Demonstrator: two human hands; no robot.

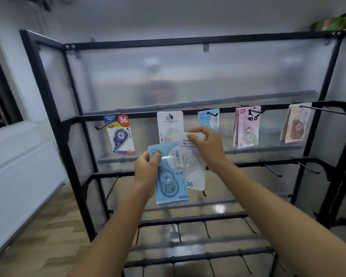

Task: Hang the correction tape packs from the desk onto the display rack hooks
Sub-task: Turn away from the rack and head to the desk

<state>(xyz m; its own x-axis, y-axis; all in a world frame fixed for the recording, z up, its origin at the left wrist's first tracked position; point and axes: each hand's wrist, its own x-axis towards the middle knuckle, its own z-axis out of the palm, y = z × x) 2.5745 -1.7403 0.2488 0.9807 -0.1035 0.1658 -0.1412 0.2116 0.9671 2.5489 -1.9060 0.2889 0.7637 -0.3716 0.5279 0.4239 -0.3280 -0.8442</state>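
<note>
We see our left hand (148,168) gripping a blue correction tape pack (171,176) by its left edge, thumb curled over the front. Our right hand (207,146) pinches the top of a white correction tape pack (195,172) just behind it, before the display rack (72,120).

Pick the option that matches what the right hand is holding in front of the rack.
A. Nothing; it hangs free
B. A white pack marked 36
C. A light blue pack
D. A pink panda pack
B: the right hand pinches the top of the white pack printed with 36, while the left hand grips the light blue pack; the pink panda pack already hangs on the display rack.
</note>
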